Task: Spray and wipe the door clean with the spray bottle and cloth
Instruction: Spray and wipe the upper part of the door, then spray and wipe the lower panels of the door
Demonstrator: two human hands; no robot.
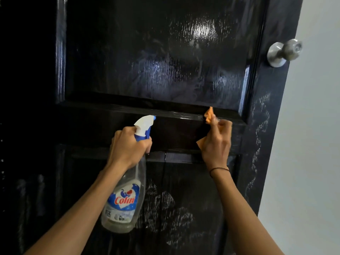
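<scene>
A glossy black panelled door (156, 61) fills the view, with wet streaks on its upper panel and pale smears lower down. My left hand (128, 146) grips the neck of a clear spray bottle (123, 199) with a white and blue trigger head, nozzle pointing at the door's middle rail. My right hand (217, 142) holds a crumpled orange cloth (209, 116) against the middle rail, near the panel's lower right corner. Most of the cloth is hidden inside the hand.
A round metal door knob (284, 51) sticks out at the door's right edge, above my right hand. A pale wall (312, 144) lies to the right of the door. Whitish smears run down the door's right stile (257, 144).
</scene>
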